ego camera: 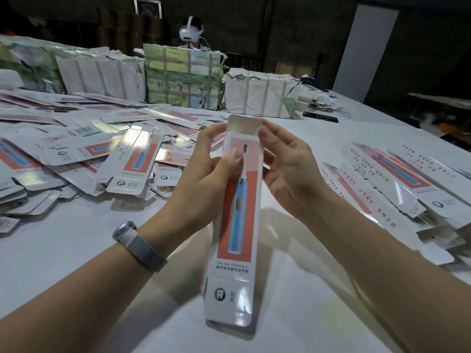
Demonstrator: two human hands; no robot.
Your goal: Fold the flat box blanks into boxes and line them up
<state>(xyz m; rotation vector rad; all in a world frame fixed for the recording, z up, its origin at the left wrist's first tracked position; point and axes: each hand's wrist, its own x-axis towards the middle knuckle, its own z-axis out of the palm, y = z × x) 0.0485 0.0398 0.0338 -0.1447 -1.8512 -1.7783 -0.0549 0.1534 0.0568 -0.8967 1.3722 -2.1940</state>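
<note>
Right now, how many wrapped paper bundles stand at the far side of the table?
3: a white taped bundle at left, a green printed bundle in the middle, a white bundle at right. Others may be hidden.

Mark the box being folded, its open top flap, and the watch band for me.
Box (238, 200), head view: printed front panel, on the blue toothbrush picture.
Top flap (243, 123), head view: bare inner face.
Watch band (142, 247), head view: mesh strap on the left wrist.

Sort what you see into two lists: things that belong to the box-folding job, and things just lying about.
Job: box held in the left hand and right hand; heap of blanks; finished boxes.

Lying about: wrapped bundles; paper scraps; dark flat item.
</note>
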